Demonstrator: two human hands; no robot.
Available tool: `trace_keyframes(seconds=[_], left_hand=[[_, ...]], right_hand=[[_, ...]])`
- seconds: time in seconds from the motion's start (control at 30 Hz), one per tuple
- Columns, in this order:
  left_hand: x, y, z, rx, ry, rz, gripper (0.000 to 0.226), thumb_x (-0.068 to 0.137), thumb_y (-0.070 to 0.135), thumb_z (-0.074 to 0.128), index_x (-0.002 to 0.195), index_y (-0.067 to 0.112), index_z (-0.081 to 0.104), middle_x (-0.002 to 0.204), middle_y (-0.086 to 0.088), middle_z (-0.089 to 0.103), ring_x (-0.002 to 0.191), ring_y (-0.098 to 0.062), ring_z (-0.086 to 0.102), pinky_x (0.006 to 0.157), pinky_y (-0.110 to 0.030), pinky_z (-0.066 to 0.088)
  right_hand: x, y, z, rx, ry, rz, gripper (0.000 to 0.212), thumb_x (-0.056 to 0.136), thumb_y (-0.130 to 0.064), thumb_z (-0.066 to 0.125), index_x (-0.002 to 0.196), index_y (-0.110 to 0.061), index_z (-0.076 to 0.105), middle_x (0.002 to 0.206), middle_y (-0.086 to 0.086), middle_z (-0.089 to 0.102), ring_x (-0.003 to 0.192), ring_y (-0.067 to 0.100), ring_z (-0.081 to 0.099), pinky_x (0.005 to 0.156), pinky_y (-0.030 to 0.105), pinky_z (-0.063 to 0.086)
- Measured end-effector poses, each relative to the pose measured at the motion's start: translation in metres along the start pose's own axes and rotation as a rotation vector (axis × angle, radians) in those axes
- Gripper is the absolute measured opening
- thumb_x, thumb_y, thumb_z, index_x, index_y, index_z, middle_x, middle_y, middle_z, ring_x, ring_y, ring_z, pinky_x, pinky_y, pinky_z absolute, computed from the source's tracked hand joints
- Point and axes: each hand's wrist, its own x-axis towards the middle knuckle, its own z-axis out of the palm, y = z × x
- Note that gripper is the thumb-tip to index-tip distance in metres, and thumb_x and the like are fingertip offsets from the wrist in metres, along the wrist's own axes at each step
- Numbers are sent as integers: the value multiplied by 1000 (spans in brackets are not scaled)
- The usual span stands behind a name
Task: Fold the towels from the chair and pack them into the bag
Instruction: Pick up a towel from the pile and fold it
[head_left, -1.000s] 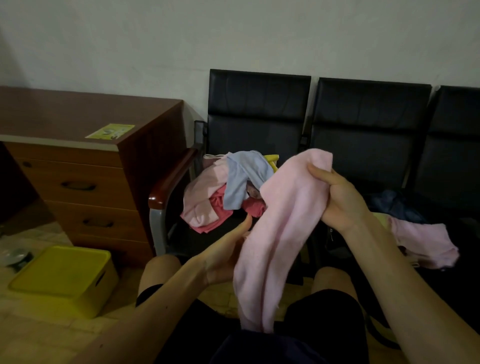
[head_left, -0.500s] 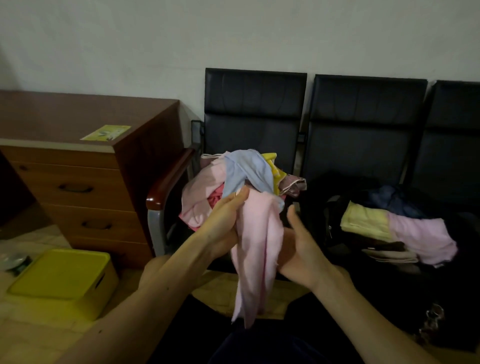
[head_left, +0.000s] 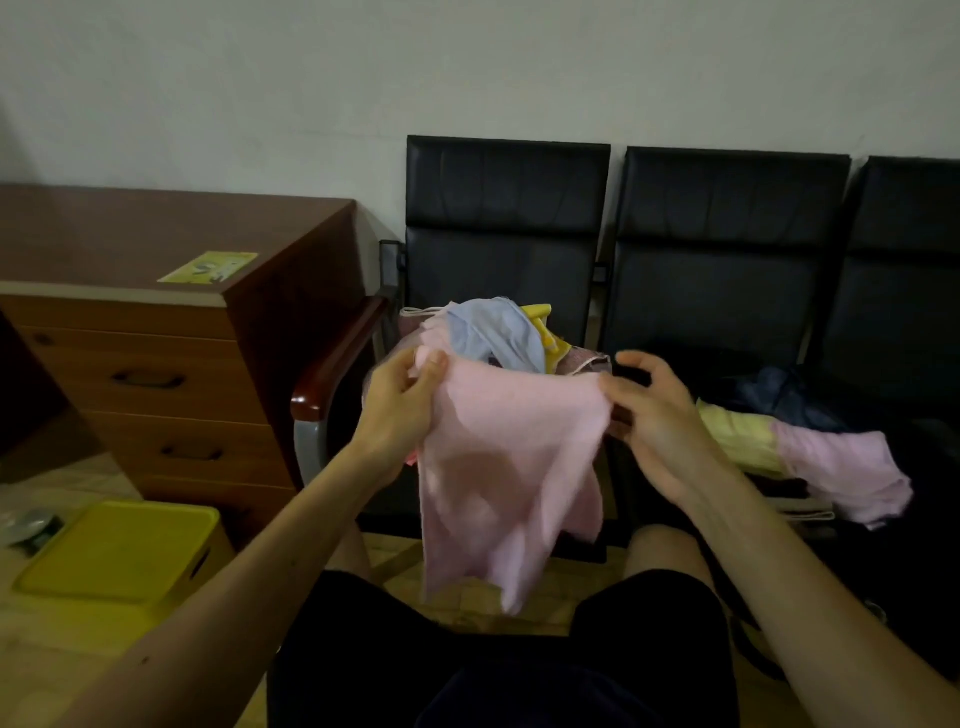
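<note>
A row of black chairs (head_left: 727, 249) stands along the wall at 12 o'clock. A brown desk (head_left: 156, 332) with drawers sits at 9 o'clock, and a yellow box (head_left: 119, 551) lies on the floor at 8 o'clock.

The pink towel (head_left: 498, 467) hangs in the middle, between the two hands and above the person's knees. Its top edge runs from 9 o'clock to 3 o'clock. Its long side hangs straight down toward 6 o'clock.

The left hand (head_left: 400, 410) is closed on the top left corner of the pink towel. The right hand (head_left: 654, 415) pinches the top right corner, with its other fingers spread out.

A pile of towels (head_left: 493, 338) lies on the left chair seat, just behind the pink towel. At 3 o'clock, a dark bag (head_left: 779, 400) rests on the next seat with yellow and pink towels (head_left: 831, 462) on it.
</note>
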Motion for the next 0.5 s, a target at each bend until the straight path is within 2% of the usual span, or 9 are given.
trace_keyframes(seconds=[0.07, 0.13, 0.27, 0.33, 0.43, 0.5], left_hand=[[1, 6, 6, 46, 7, 46, 21, 104, 33, 47, 111, 21, 63, 97, 12, 64, 88, -1, 64, 68, -14, 51], [3, 12, 12, 43, 28, 79, 15, 104, 31, 48, 104, 24, 61, 96, 13, 62, 84, 7, 61, 64, -8, 46], [9, 19, 15, 4, -7, 48, 21, 103, 36, 48, 116, 27, 61, 105, 12, 61, 96, -6, 59, 72, -20, 45], [12, 20, 12, -46, -37, -14, 26, 103, 36, 48, 125, 27, 60, 110, 12, 61, 100, -9, 59, 71, -20, 47], [17, 21, 4, -133, -225, -128, 37, 103, 31, 50, 140, 27, 48, 120, 9, 60, 105, -10, 62, 68, -18, 56], [21, 19, -2, -124, -376, -174, 55, 99, 22, 58, 148, 33, 35, 130, 5, 57, 112, -17, 62, 73, -29, 61]], right_hand=[[-1, -8, 2, -30, -50, -5, 22, 97, -8, 57, 107, -27, 55, 117, 9, 60, 98, 20, 63, 73, 33, 52], [-4, -11, 5, 21, -120, 51, 26, 95, -11, 60, 113, -28, 54, 120, 8, 62, 104, 21, 66, 77, 33, 55], [-3, -7, -2, -32, -290, 152, 52, 84, -1, 70, 131, -18, 55, 123, 10, 67, 106, 20, 69, 82, 31, 57], [0, -8, -2, -64, -273, 157, 48, 84, 3, 69, 128, -14, 59, 122, 12, 68, 107, 23, 69, 81, 31, 58], [10, -17, -2, 13, -170, 85, 32, 85, 6, 66, 110, -14, 67, 114, 7, 71, 102, 20, 70, 77, 28, 58], [15, -25, -2, 45, -189, 14, 36, 82, 7, 66, 109, -17, 67, 108, 0, 73, 97, 14, 71, 73, 25, 58]])
